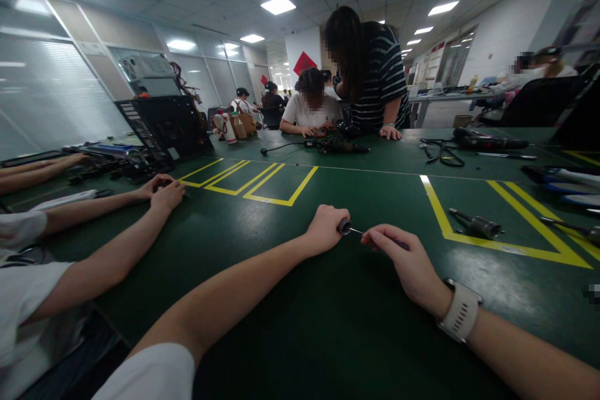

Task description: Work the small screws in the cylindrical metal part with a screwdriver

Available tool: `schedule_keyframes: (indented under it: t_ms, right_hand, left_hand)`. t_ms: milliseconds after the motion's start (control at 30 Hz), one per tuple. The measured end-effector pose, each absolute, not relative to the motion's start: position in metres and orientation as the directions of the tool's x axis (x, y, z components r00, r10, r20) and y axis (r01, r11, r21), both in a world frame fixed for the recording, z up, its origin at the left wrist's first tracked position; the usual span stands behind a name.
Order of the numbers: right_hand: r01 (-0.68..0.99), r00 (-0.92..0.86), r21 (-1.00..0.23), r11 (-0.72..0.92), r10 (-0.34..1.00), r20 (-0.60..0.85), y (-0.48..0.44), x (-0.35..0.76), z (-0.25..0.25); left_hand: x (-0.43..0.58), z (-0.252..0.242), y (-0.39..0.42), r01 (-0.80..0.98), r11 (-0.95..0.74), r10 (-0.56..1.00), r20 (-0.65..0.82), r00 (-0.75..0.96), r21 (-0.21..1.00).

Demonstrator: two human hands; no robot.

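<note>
My left hand (327, 228) is closed around the dark handle of a small screwdriver (349, 229) just above the green table mat (300, 300). The thin metal shaft runs right to my right hand (402, 259), whose fingers are pinched on its tip end. A white watch (462, 311) sits on my right wrist. Both hands rest near the table's middle, close together.
Another person's arms (117, 225) lie on the table at left, hands by a black computer case (164, 128). Yellow tape boxes (253, 182) mark the mat. A dark tool (475, 223) lies at right. Two people work across the table beside cables (440, 151).
</note>
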State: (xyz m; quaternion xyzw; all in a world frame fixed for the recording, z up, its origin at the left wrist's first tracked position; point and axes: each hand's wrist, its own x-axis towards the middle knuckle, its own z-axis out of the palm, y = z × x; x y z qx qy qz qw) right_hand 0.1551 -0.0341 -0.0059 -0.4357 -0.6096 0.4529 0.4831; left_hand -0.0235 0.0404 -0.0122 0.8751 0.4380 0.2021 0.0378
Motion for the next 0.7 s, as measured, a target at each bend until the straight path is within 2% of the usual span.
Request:
schedule_keyframes:
  t_ms: [300, 500, 700]
  right_hand:
    - [0.083, -0.087, -0.979, 0.186, 0.980, 0.179, -0.0323, 0.1581, -0.0076]
    - [0.077, -0.070, -0.979, 0.190, 0.980, 0.185, -0.0328, 0.1590, -0.0060]
    - [0.069, -0.043, -0.971, 0.228, 0.973, 0.225, -0.0335, 0.1589, -0.0078]
  left_hand:
    - [-0.0246, -0.0059, 0.0376, 0.769, -0.607, 0.786, 0.293, 0.545, 0.201]
    - [-0.0259, -0.0105, 0.0432, 0.766, -0.565, 0.822, 0.290, 0.490, 0.307]
    - [-0.0269, -0.0126, 0.0462, 0.766, -0.559, 0.826, 0.287, 0.484, 0.317]
